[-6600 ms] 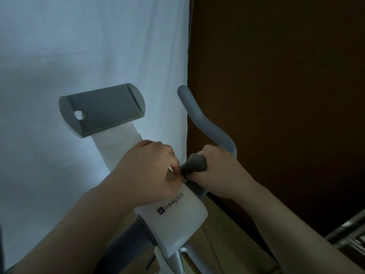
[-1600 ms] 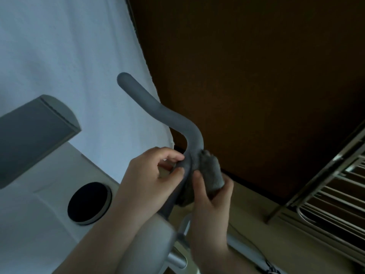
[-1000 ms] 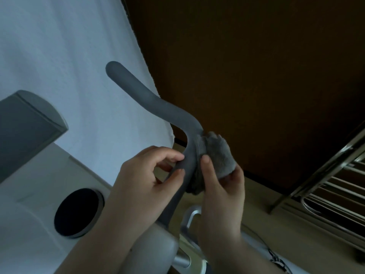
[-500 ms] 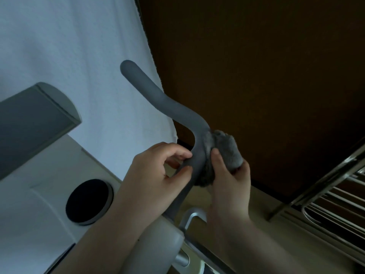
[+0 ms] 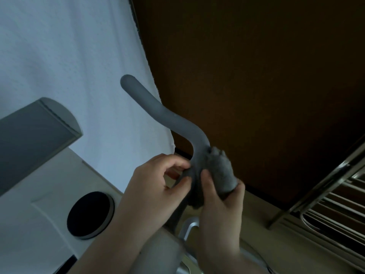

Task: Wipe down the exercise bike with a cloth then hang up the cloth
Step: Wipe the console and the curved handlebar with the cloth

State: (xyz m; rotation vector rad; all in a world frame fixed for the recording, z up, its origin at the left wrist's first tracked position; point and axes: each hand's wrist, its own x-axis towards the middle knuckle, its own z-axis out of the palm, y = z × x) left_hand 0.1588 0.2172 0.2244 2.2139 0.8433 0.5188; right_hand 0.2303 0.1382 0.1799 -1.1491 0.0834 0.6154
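- Cloth (image 5: 222, 176): a small grey, fuzzy wad, bunched in your right hand (image 5: 218, 202) and pressed against the right side of the handlebar (image 5: 169, 118), just below its bend. It looks soft and light, so it should mould round the tube but also slide off if your grip loosens. Keep it bunched between thumb and fingers, as now, with the loose end tucked in.
- Your right hand is curled round the cloth, thumb on the near face, fingers behind it and out of sight.
- Your left hand (image 5: 156, 186) pinches the handlebar stem itself between thumb and forefinger, just beside the cloth, steadying it. The other fingers are curled; nothing else is held in them.
- Handlebar: a stiff, curved grey bar with a matt covering that probably drags on cloth. Wrap the cloth round it and pull along its length towards the rounded tip, which stands well apart from your hands.
- Exercise bike body (image 5: 29, 214): pale, smooth housing at lower left with a round black dial (image 5: 89, 213) and a grey tablet holder (image 5: 33, 133) above it. Those hard, flat faces should wipe easily with the cloth opened out.
- Behind hangs a white sheet (image 5: 69, 56), with a dark brown wall (image 5: 256, 76) to its right.
- Metal rack (image 5: 325, 196) at lower right: its bars look a likely place to hang the cloth, which should drape without help.
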